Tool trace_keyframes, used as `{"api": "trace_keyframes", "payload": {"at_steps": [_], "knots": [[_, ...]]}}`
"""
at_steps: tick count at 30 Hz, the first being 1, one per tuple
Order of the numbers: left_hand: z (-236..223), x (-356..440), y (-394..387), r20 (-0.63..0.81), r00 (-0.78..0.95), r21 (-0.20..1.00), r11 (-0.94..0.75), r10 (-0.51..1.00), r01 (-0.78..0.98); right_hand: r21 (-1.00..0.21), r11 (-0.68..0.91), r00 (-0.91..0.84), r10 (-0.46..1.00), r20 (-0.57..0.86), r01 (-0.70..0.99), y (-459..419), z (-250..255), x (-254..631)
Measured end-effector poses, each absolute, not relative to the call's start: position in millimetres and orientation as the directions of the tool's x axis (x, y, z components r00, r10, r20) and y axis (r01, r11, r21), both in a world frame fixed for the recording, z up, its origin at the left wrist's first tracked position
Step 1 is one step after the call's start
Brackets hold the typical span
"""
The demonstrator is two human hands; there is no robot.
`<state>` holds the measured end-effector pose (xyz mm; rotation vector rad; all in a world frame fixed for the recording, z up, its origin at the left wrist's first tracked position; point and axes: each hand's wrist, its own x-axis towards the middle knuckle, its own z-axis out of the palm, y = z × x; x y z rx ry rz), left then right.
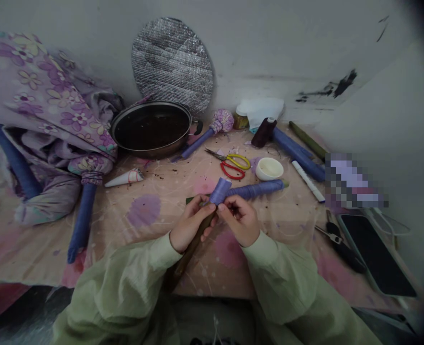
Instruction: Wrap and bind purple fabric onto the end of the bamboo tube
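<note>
My left hand (pixel 192 223) is closed round a brown stick (pixel 194 242), which slants from near my body up to the middle of the table. Purple wrapping (pixel 219 191) covers the stick's far end. My right hand (pixel 241 218) is closed, its thumb and fingers pinching at the lower edge of that wrapping. Both thumbs nearly meet there, and the fingers behind the stick are partly hidden. Just beyond lies a second stick wrapped in purple (pixel 257 189), with bare greenish ends. Scissors (pixel 233 165) with one yellow and one red handle lie past it.
A white bowl (pixel 269 168) stands right of the scissors. At the back are a dark pan (pixel 152 151), a silvery round mat (pixel 172 62) and a dark thread spool (pixel 263 133). Purple-wrapped handles (pixel 83 215) lie left; a phone (pixel 377 254) and keys (pixel 336 235) lie right.
</note>
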<state>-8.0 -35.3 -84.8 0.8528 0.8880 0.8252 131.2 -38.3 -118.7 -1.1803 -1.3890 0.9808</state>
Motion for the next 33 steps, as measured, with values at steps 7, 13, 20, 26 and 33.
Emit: {"api": "trace_keyframes", "payload": {"at_steps": [7,13,20,26,33], "knots": [[-87.5,-9.7,-33.7,-0.332,0.425,0.870,0.448,0.842,-0.207,-0.947,0.256,-0.019,0.966,0.258,0.193,-41.1,-112.4,131.8],[-86.5,-10.5,-32.9,-0.378,0.496,0.796,0.548,0.782,-0.257,-0.939,0.280,-0.030,0.960,0.279,0.198,-41.1,-108.8,132.8],[-89.2,-14.1,-31.4,-0.285,0.602,0.700,0.591,0.746,-0.401,-0.970,0.196,0.000,0.980,0.198,0.143,-42.1,-108.8,131.9],[-88.2,-13.4,-31.4,-0.279,0.576,0.690,0.577,0.769,-0.437,-0.978,0.175,0.002,0.984,0.176,0.113,-41.5,-109.3,131.8],[-86.4,-13.9,-31.5,-0.293,0.605,0.681,0.606,0.740,-0.411,-0.966,0.214,-0.017,0.977,0.214,0.142,-40.9,-108.2,133.2]]}}
